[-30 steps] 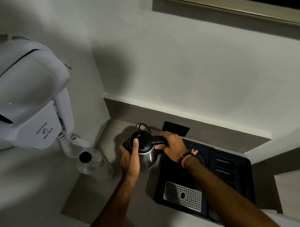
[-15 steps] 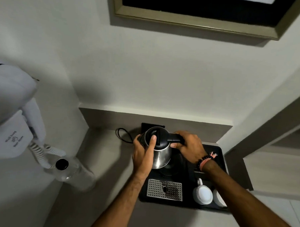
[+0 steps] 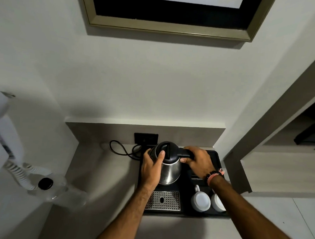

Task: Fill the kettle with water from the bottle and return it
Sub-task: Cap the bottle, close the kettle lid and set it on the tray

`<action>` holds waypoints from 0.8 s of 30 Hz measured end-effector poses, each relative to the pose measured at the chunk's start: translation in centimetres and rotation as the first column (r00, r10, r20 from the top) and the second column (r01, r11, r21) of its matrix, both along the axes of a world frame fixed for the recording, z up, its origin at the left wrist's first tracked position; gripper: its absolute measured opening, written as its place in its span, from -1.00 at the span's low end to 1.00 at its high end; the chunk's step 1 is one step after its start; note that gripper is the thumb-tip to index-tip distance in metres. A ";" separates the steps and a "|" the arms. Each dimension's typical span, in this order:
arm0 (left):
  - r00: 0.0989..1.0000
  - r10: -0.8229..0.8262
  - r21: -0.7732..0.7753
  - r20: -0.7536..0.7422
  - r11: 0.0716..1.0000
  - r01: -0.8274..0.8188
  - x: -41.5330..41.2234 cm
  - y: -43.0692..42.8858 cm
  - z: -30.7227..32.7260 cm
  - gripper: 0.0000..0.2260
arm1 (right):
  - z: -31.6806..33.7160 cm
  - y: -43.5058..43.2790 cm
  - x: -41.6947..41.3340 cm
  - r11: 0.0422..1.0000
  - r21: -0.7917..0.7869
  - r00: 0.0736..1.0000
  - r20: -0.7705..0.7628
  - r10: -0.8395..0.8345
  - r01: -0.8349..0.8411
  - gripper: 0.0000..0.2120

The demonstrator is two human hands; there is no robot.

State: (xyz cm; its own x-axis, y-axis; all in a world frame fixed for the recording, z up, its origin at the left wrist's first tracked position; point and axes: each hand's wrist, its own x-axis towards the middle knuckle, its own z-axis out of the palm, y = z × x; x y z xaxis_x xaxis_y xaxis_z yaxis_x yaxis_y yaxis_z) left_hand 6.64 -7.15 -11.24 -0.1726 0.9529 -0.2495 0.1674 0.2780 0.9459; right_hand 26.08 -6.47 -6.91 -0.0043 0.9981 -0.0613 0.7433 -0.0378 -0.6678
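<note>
Kettle (image 3: 169, 172): shiny steel body, black lid.

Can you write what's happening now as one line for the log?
step: returning kettle to tray | left hand: on body | right hand: on handle | bottle: capped, left

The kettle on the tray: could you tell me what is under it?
The kettle stands over the black tray; its base is hidden. Behind it, a cord is visible.
</note>
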 end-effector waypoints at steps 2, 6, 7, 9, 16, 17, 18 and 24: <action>1.000 0.013 -0.011 0.011 1.000 -0.013 0.1 0.4 0.0 -0.51 | -0.1 0.3 0.0 1.000 -0.005 1.000 -0.022 0.005 -0.005 -0.73; 0.999 0.025 -0.015 0.029 1.000 -0.024 0.2 0.7 -0.1 -0.51 | -0.5 0.5 0.2 1.000 0.010 0.998 -0.055 0.012 -0.012 -0.70; 0.999 0.018 -0.016 0.035 1.000 -0.018 0.1 0.6 -0.2 -0.49 | -0.6 0.5 0.4 1.000 0.007 0.998 -0.064 0.013 -0.013 -0.67; 0.999 0.002 -0.022 0.042 1.000 -0.001 0.0 0.7 -0.2 -0.42 | -0.5 0.5 0.5 1.000 -0.006 0.997 -0.070 0.026 -0.027 -0.61; 0.991 -0.055 0.037 -0.124 0.998 0.060 -1.5 0.9 1.5 -0.13 | -1.2 -2.7 -0.2 0.992 0.106 0.960 0.265 -0.093 0.067 -0.21; 0.982 -0.060 0.071 -0.181 0.995 0.074 -1.9 1.1 1.9 -0.13 | -1.3 -3.4 -0.3 0.987 0.140 0.946 0.304 -0.113 0.073 -0.21; 0.968 -0.068 0.104 -0.241 0.990 0.096 -2.4 1.4 2.3 -0.12 | -1.6 -4.0 -0.3 0.984 0.168 0.937 0.328 -0.119 0.066 -0.22; 0.830 -0.142 0.172 -0.540 0.946 0.274 -3.9 2.6 4.4 -0.11 | -1.4 -4.6 -0.3 0.972 0.233 0.894 0.435 -0.109 0.004 -0.29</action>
